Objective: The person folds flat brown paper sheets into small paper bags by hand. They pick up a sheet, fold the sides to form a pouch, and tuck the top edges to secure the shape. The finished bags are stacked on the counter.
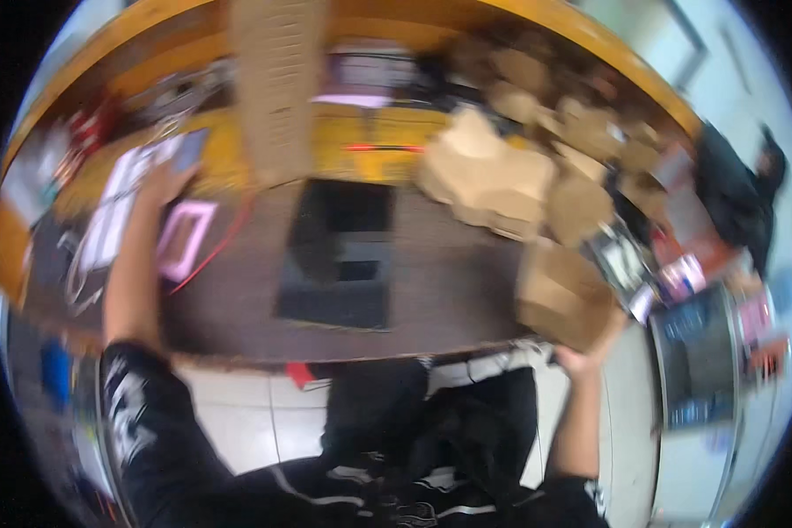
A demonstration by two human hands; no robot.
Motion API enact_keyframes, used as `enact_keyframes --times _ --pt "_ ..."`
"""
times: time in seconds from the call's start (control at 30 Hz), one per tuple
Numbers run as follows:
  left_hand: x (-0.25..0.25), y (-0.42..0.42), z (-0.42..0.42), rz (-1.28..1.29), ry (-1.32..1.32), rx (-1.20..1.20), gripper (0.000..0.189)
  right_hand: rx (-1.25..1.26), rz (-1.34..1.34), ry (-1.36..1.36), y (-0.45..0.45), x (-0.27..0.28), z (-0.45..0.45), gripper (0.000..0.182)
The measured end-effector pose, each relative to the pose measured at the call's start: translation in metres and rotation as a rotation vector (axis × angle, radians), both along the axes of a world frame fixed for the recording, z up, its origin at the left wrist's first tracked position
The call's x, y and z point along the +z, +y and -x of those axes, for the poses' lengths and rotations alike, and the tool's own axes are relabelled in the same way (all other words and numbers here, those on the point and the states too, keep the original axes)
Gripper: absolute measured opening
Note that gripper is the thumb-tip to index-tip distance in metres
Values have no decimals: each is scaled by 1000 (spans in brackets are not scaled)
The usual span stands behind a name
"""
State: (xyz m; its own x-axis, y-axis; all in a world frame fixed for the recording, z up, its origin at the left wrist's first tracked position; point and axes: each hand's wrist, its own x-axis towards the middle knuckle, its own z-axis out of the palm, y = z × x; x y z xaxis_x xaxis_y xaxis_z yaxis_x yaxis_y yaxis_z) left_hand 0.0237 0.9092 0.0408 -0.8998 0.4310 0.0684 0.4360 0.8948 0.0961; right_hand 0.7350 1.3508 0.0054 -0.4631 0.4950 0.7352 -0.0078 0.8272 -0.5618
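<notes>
My right hand (591,360) grips the lower edge of an open brown cardboard box (564,290) at the table's front right. Over on the left, my left hand (166,177) reaches across the table to a blue-grey flat object (191,150). Blur hides whether its fingers hold that object or only touch it. A white power strip (113,211) lies beside that forearm, with a cable around it. To the forearm's right is a pink rectangular frame (188,241). A black mat (330,303) lies at the table's middle.
More brown cardboard pieces (488,175) are heaped at the back right. A tall cardboard panel (280,92) stands behind the mat. A thin red cable (228,241) curves over the dark tabletop (449,284). A glass-fronted cabinet (696,363) stands at the right. Another person (732,185) is at the far right.
</notes>
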Motion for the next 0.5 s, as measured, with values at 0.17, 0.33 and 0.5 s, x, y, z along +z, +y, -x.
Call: enact_keyframes --times 0.17,0.33,0.5 --pt "-7 1 -30 -121 368 68 69 494 -528 -279 -47 74 67 62" --pt "13 -13 -63 -320 503 -240 53 599 -400 -713 -8 123 92 58" --pt "39 -19 -134 -516 470 -288 52 -525 -971 -359 134 201 96 52"
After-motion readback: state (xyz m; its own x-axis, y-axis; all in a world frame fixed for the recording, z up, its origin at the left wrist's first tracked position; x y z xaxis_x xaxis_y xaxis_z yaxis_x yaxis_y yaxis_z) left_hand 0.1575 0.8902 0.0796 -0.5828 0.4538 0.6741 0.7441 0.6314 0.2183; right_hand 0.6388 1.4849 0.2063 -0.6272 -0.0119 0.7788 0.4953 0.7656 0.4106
